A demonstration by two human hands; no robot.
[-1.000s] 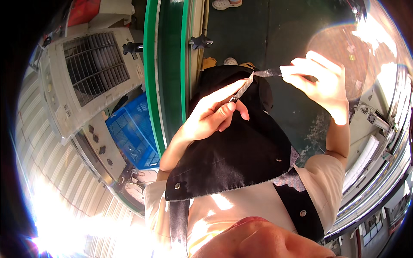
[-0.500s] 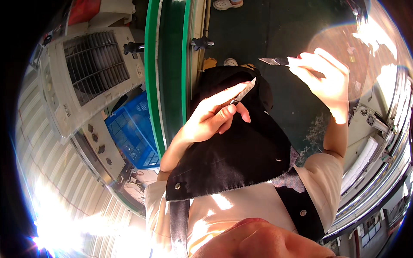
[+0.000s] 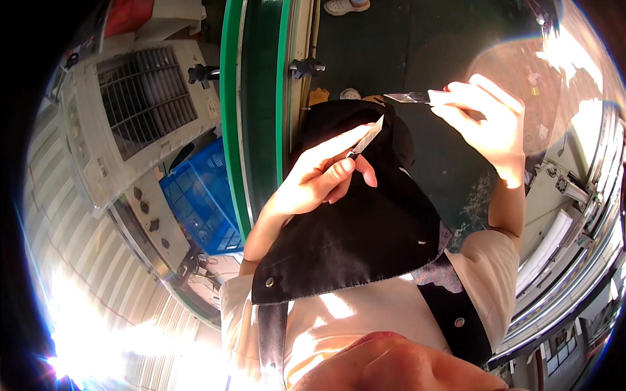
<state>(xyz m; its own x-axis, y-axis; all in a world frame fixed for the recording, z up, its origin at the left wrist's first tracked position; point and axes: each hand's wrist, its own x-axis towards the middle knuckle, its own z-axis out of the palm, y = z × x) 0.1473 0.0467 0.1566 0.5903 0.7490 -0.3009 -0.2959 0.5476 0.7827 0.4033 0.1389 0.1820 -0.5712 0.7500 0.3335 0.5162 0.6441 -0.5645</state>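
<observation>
Held out over my lap, my left hand point(image 3: 321, 174) grips a utility knife point(image 3: 369, 139). Its silvery, slanted blade points up and to the right, and its handle is mostly hidden in the fingers. To the right and a little farther off, my right hand point(image 3: 486, 117) pinches a second utility knife point(image 3: 409, 98) between thumb and fingers. That shiny pointed blade aims left, toward the first one. A gap separates the two blades. Below both hands spreads my black apron point(image 3: 352, 241).
Close on my left runs a green-edged conveyor belt point(image 3: 261, 98) with black knobs point(image 3: 306, 68). Beyond it are a white air cooler point(image 3: 147, 101) and a blue crate point(image 3: 205, 195). Another person's light clog point(image 3: 345, 6) shows at the top. Strong sunlight glares at lower left.
My right hand has shifted slightly left with its knife, bringing that blade nearer the other. The left hand and its knife have moved very slightly left.
</observation>
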